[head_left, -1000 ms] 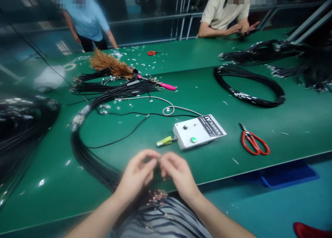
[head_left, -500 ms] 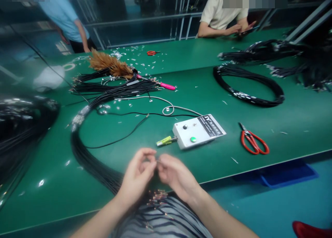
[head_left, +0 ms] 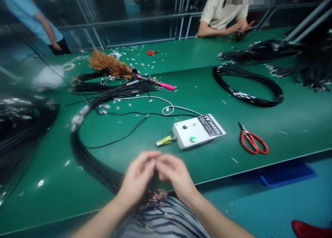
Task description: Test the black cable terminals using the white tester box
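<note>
My left hand (head_left: 137, 177) and my right hand (head_left: 173, 174) meet fingertip to fingertip at the near edge of the green table (head_left: 259, 110). Both are pinched on something small and thin between them that I cannot make out. Just below my hands, a bundle of black wires (head_left: 88, 158) ends in copper-tipped ends (head_left: 158, 196) lying over my striped lap. The bundle curves away to the left and back across the table. A white tester box (head_left: 198, 130) with a green button and a yellow-green plug (head_left: 164, 140) lies right beyond my hands.
Red scissors (head_left: 252, 143) lie right of the box. A black cable coil (head_left: 249, 85) sits at back right, a feather duster (head_left: 111, 65) with pink handle at back left. Two other people stand or sit beyond the far edge. A blue tray (head_left: 287, 174) sits below the table's front edge.
My fingertips have drawn closer together and now touch. The person in blue at the back left has moved further left.
</note>
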